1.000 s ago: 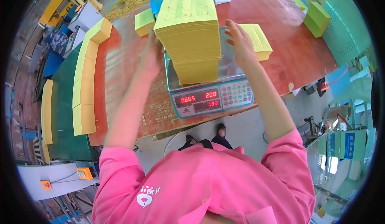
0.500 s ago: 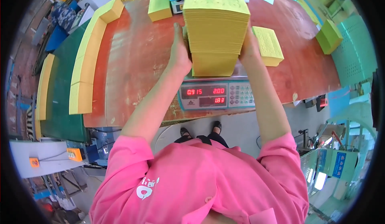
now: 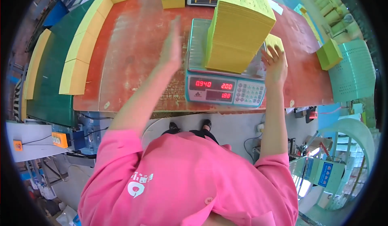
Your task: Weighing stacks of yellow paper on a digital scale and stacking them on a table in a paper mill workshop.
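In a cluttered workshop, on a red worktop (image 3: 137,60), a tall yellow stack (image 3: 238,40) stands on a scale (image 3: 236,89) as a person in a pink shirt (image 3: 182,173) lets go of it. The left hand (image 3: 171,50), blurred, is apart from the stack's left side, empty, its fingers straight as far as the blur shows; the right hand (image 3: 275,66) is just beside the other side, fingers loosely spread, and appears not to touch.

With both hands seemingly off, the stack probably bears on the scale by its own weight alone, making the display (image 3: 214,89) a fairer reading than one taken under handling. Half a second earlier, both hands were at the stack's sides, and a step crossed its front, the upper part overhanging the lower. That step no longer shows plainly, which suggests some squaring-up. The red digits have risen slightly. The camera's view has shifted as well, so whether the stack itself was turned cannot be told. Yellow blocks (image 3: 83,46) line the worktop's left end; a second scale (image 3: 204,0) stands at the back.
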Tool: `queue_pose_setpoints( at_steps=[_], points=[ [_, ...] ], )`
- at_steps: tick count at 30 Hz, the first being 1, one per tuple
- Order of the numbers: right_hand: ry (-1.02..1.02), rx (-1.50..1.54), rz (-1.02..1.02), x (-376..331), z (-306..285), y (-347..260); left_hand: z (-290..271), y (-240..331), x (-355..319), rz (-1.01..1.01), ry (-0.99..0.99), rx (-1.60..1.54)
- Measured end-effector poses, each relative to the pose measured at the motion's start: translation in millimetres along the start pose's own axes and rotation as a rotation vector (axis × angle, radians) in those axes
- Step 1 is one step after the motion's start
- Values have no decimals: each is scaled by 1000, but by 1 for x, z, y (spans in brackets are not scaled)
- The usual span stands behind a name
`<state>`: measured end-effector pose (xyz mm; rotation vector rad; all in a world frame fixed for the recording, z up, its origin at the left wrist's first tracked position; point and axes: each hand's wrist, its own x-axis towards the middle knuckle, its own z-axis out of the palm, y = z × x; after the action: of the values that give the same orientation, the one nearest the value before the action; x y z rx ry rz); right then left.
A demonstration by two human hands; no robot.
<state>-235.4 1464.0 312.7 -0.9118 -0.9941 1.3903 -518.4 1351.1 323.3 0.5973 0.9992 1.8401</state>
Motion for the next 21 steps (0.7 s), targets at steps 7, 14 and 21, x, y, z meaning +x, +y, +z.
queue_pose_setpoints(
  at_steps=[7, 14, 21],
  points=[
    [332, -304, -129, -59, -143, 24, -218, 14, -78, 231, 361, 977],
    [503, -946, -305, -64, -181, 72, -289, 11, -149, 312, 220, 1934],
    [630, -1180, -266, -61, -155, 85, -289, 12, -155, 322, 208, 1988]
  ],
)
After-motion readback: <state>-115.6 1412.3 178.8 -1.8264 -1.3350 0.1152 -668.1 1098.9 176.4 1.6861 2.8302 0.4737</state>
